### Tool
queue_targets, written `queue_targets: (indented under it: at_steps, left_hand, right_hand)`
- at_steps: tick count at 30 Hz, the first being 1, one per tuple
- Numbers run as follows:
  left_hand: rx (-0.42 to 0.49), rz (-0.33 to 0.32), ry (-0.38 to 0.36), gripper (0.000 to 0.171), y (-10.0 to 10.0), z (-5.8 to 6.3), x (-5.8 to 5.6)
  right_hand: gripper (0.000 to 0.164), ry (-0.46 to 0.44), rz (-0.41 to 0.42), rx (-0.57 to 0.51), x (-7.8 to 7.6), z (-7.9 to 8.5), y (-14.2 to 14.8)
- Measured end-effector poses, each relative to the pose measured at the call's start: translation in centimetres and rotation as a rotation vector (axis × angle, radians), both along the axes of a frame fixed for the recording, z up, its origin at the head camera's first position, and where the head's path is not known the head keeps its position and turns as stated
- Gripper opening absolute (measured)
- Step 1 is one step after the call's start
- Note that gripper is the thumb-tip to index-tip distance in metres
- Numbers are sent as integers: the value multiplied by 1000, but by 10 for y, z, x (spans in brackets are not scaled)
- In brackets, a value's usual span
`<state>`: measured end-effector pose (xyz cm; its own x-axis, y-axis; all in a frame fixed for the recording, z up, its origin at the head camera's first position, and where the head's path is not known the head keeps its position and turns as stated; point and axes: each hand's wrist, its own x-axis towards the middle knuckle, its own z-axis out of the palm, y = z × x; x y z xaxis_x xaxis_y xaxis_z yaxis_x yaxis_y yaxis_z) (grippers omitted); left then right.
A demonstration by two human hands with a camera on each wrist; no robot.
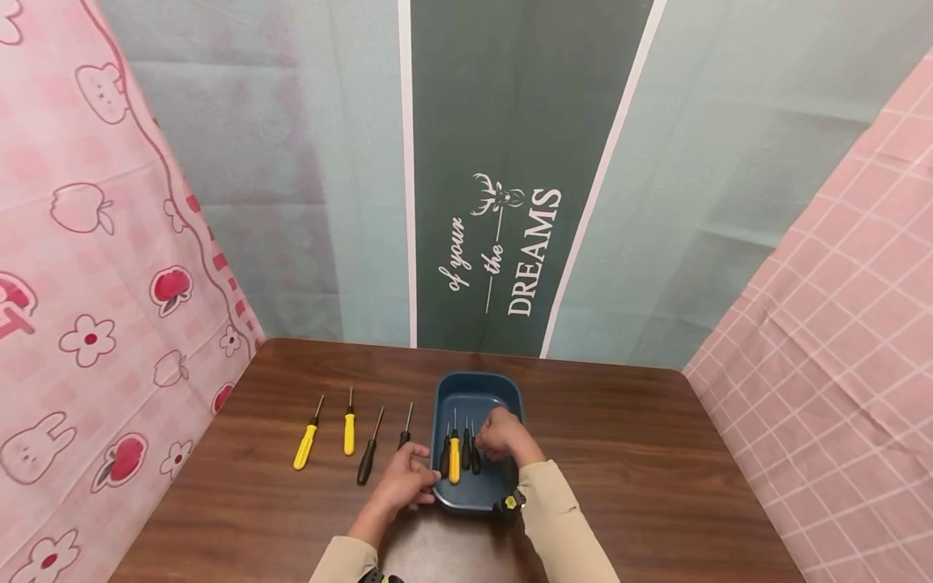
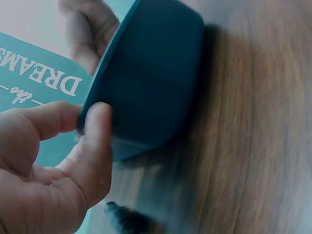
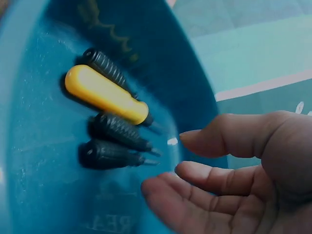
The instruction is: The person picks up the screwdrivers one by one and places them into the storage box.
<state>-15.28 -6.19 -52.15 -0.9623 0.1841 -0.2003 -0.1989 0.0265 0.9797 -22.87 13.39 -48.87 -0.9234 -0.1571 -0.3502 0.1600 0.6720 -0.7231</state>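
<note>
Head view: your wood-brown tabletop stands between 2 pink cloths, with a blue-green cloth behind, lettered "DREAMS". You have 1 blue tray on it. Left of the tray lie 4 screwdrivers: 2 yellow ones and 2 black ones, the nearer black one partly behind your left grip. Inside the tray are 4 more, 1 yellow and 3 black, just beside your right grip.

Left wrist view: your left grip is closed on the tray's rim, which it pinches between thumb and fingers. 1 blurred black handle shows near it on the tabletop.

Right wrist view: your right grip is partway open, thumb apart from loosely bent fingers, nothing between them, near the 4 screwdrivers' tips.
</note>
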Motion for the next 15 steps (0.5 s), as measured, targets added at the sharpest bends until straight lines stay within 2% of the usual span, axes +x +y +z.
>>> queue_targets:
  at_steps: [4,7,10,15]
  left_hand:
    - [-81,-26,16,39,-4,2,1]
    - [-105,-53,27,39,-6,2,1]
    - [-152,-74,80,39,-9,2,0]
    - [-298,-84,174,41,-14,4,-2]
  right_hand:
    - [37,80,64,107,6,9,-3]
    - [32,141,98,194,10,13,-4]
    - [16,201,140,290,14,17,-3]
    - [26,257,222,356,24,24,1]
